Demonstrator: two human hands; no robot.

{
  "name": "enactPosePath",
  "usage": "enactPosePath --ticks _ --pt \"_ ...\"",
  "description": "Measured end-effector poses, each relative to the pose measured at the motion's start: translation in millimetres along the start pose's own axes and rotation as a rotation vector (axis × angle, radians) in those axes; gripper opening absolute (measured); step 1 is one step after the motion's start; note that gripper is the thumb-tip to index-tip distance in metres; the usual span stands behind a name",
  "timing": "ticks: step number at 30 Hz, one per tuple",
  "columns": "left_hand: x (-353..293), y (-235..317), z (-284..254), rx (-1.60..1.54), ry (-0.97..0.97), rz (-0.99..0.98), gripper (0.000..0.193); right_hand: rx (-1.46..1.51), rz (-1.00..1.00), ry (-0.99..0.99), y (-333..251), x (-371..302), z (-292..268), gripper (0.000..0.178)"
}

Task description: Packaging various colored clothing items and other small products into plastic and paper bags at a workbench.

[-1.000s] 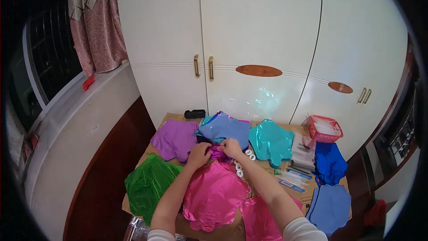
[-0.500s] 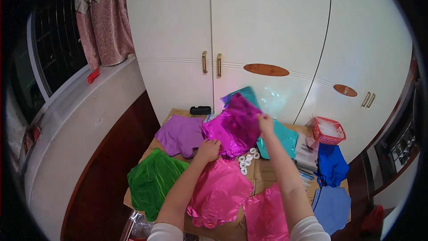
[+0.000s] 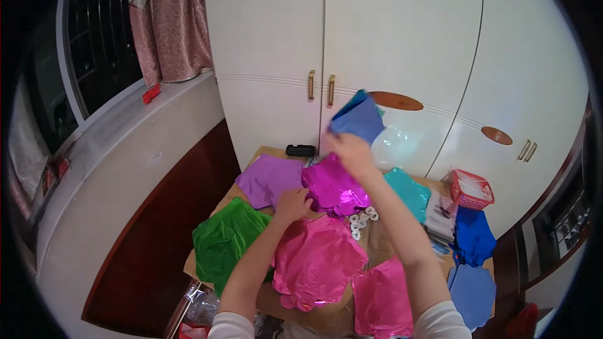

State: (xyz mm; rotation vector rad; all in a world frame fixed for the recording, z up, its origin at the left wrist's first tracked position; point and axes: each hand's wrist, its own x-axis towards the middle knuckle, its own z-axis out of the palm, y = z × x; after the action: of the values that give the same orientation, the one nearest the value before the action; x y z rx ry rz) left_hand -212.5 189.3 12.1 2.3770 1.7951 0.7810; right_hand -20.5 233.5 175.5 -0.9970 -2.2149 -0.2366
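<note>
My right hand [image 3: 348, 150] is raised above the far middle of the table. It grips a loose blue sheet [image 3: 359, 120] with teal showing at its edges, like a flat, uninflated foil balloon. Below that hand lies a shiny magenta foil stack [image 3: 336, 188]. My left hand [image 3: 293, 204] rests at the near left edge of this stack, fingers slightly apart. A pink foil stack [image 3: 317, 260] lies closer to me, with a second pink foil piece [image 3: 383, 298] to its right. Several small white rolls [image 3: 357, 226] sit beside the magenta stack.
Purple [image 3: 270, 179] and green foil piles [image 3: 229, 242] lie at the left. On the right are a turquoise foil piece [image 3: 408, 193], clear packets [image 3: 441, 216], a red basket [image 3: 472, 189], a dark blue pile [image 3: 474, 236] and a grey-blue stack [image 3: 472, 295]. White cupboard doors [image 3: 377, 37] stand behind.
My right hand has moved up and leftward, and the blue face of the held sheet now shows. The magenta foil it was lifting now lies lower. My left hand stays by the stack; the view has shifted.
</note>
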Motion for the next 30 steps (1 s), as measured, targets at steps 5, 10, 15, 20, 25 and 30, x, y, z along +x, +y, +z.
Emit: enactPosePath --ticks 5,10,15,20,25,30 --pt "-56 -71 -45 0.154 0.098 -0.049 0.032 0.035 -0.549 -0.125 -68 7 128 0.022" --pt "-101 -105 -69 0.163 0.081 -0.158 0.032 -0.055 -0.687 -0.112 -107 -32 236 0.012" --pt "-114 -118 -70 0.196 0.012 -0.251 0.035 0.074 -0.467 -0.148 -119 -42 257 0.013" --pt "-105 -116 -65 0.162 -0.003 -0.25 0.043 0.065 -0.473 -0.259 -109 -46 260 0.016" --pt "-97 -108 -59 0.114 0.011 -0.263 0.047 0.201 -0.109 -0.324 -112 -47 255 0.017" --pt "-94 -108 -49 0.059 0.097 -0.22 0.048 0.458 0.227 -0.302 -112 -42 243 0.018"
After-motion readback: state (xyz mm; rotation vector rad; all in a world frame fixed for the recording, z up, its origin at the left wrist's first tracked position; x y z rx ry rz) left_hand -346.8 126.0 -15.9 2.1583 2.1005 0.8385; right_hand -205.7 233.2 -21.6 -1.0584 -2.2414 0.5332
